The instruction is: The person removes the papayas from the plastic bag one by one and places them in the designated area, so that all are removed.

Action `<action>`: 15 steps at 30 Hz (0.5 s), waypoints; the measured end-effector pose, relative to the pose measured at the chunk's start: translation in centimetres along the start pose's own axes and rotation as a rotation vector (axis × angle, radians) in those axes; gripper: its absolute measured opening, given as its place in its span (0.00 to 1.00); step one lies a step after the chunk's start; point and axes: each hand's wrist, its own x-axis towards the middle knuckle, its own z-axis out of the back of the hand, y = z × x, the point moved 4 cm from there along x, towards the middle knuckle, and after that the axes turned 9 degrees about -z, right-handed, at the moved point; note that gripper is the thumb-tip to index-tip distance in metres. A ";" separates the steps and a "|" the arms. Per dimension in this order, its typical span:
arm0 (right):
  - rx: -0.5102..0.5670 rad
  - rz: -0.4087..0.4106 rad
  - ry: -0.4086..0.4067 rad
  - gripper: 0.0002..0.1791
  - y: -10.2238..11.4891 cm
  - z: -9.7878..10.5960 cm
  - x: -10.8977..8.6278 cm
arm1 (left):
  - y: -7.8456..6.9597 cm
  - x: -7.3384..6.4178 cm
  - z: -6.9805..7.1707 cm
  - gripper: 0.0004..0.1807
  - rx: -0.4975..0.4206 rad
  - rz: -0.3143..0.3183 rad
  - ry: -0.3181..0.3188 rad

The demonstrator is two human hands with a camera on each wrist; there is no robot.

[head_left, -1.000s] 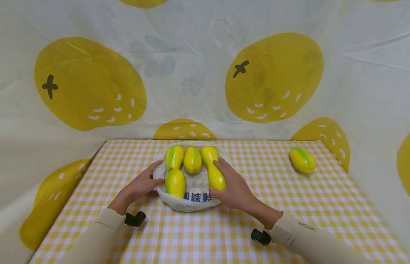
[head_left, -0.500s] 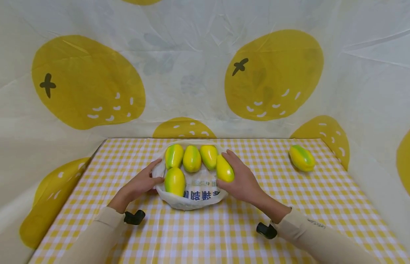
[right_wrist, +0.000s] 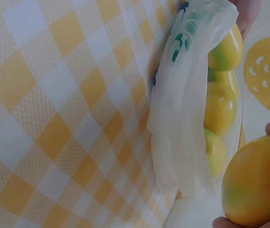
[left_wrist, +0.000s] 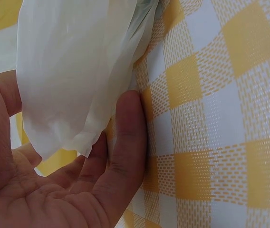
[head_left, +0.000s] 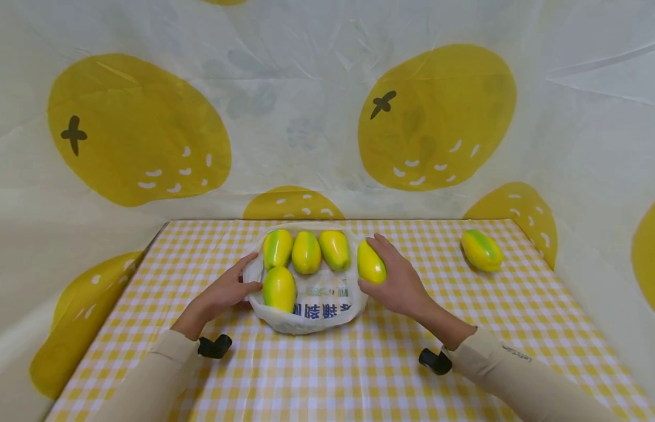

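A white plastic bag point(head_left: 310, 323) with dark printed characters lies on the table, its mouth spread wide. Inside it sit several yellow-green papayas point(head_left: 278, 290), most in a row along the far side. My left hand point(head_left: 225, 291) holds the bag's left rim; in the left wrist view its fingers point(left_wrist: 129, 123) curve around the white plastic. Just past the right rim, my right hand point(head_left: 398, 281) grips one papaya point(head_left: 370, 262) between thumb and fingers. The right wrist view shows this papaya point(right_wrist: 254, 183) beside the bag point(right_wrist: 182, 118), apart from those inside.
Another papaya point(head_left: 481, 251) lies alone toward the table's far right corner. A yellow-and-white checked cloth point(head_left: 316, 381) covers the table. Behind and at the sides hangs a pale curtain point(head_left: 295, 117) printed with large yellow fruit.
My right hand has carried its papaya rightward, from inside the bag to past the right rim. The bag's right edge has spread slightly outward. My left hand has stayed at the rim.
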 end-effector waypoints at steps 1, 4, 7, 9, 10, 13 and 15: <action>-0.004 0.002 -0.005 0.45 -0.1 0.1 0.0 | 0.0 0.0 0.0 0.48 0.000 0.000 0.000; -0.007 0.015 -0.016 0.45 -0.3 0.4 0.2 | 0.1 0.0 0.0 0.48 0.006 0.007 -0.006; -0.010 0.013 -0.016 0.45 -0.5 0.7 0.5 | 0.2 -0.1 0.1 0.48 0.015 0.011 -0.008; -0.014 -0.002 -0.012 0.45 -0.8 0.9 0.6 | 0.2 -0.1 0.1 0.48 0.017 0.015 -0.008; -0.018 -0.012 -0.009 0.45 -0.9 0.9 0.7 | 0.1 -0.1 0.1 0.48 0.016 0.015 -0.007; -0.031 -0.036 -0.008 0.45 -1.5 1.2 0.9 | 0.0 0.0 0.1 0.48 0.009 0.012 -0.007; -0.032 -0.042 -0.010 0.45 -1.8 1.4 1.0 | 0.0 0.1 0.0 0.48 0.009 0.009 -0.006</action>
